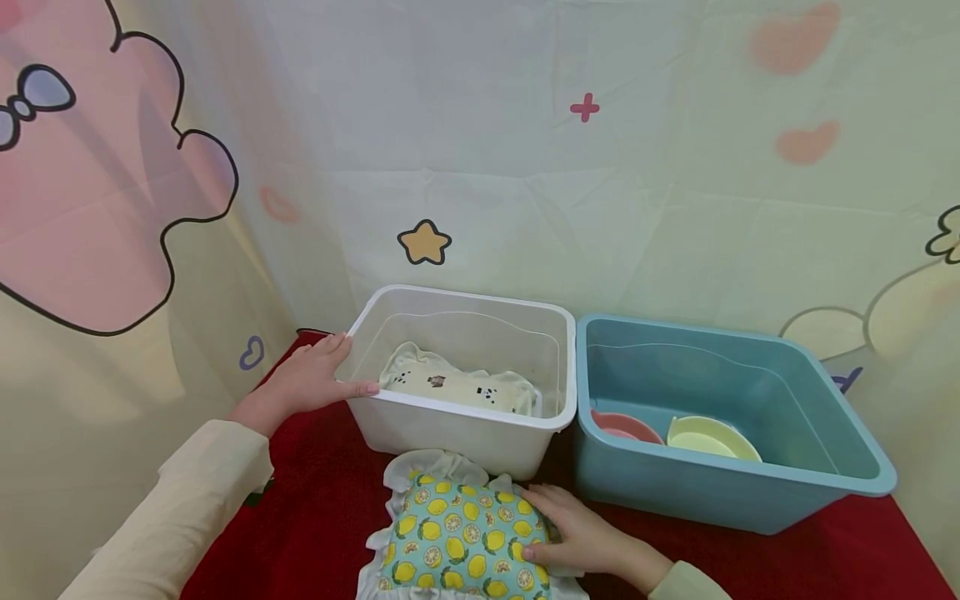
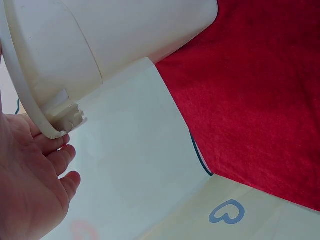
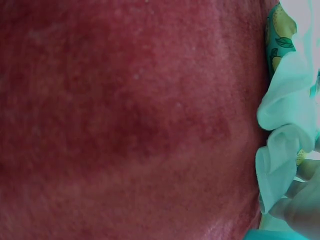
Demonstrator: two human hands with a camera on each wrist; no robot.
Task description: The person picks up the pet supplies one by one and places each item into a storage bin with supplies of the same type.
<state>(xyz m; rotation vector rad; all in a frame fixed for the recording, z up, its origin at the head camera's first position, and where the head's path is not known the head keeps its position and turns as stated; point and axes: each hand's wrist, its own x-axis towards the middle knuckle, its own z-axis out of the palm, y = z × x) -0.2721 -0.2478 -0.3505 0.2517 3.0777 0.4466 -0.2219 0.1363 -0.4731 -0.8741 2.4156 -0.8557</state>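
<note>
My left hand (image 1: 311, 375) grips the left corner of a white plastic bin (image 1: 465, 437), its thumb along the front rim. In the left wrist view, fingers (image 2: 60, 157) curl beneath the rim. Inside the bin lies a cream ruffled pillow (image 1: 457, 385) printed with small animals. In front of the bin, a light-blue lemon-print pillow (image 1: 465, 537) with white frills lies flat on red cloth. My right hand (image 1: 581, 537) rests on this pillow's right edge, thumb and fingers spread apart. The right wrist view catches its fingers against the frill (image 3: 285, 165).
A blue bin (image 1: 720, 492) stands right beside the white one, holding a pink dish (image 1: 628, 427) and a pale yellow dish (image 1: 712, 437). Red cloth (image 1: 315, 500) covers the table. A printed curtain (image 1: 510, 208) hangs close behind the bins and at the sides.
</note>
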